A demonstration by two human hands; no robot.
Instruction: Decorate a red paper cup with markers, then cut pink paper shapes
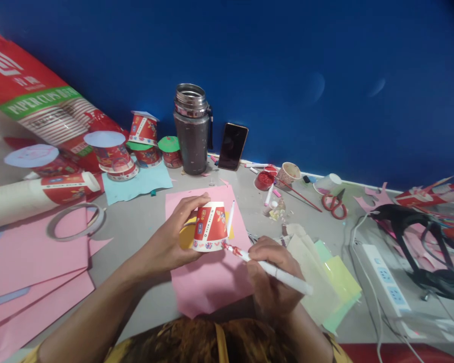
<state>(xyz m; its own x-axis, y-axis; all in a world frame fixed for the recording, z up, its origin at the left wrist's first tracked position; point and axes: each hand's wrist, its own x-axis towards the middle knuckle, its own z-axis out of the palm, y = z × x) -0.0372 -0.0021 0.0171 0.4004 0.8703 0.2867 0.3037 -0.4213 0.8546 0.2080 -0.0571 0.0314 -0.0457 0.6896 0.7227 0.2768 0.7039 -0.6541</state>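
My left hand (177,233) grips a red and white paper cup (211,227) from its left side, the cup held upside down or tilted above a pink sheet (208,287). Small painted marks run along the cup's white lower band. In my right hand (274,272) is a white marker (280,275) with a red-stained tip, which touches or nearly touches the band's right end. Behind the cup lies a round yellow piece (187,235), partly hidden. A thin white pen (231,214) rests on the pink sheet just right of the cup.
A steel flask (192,136) and a phone (233,146) stand at the back. Decorated cups (144,128) are grouped left, near a tape roll (56,229). Red scissors (335,205), coloured papers (342,280), a power strip (386,282) and a black stand (408,247) lie right.
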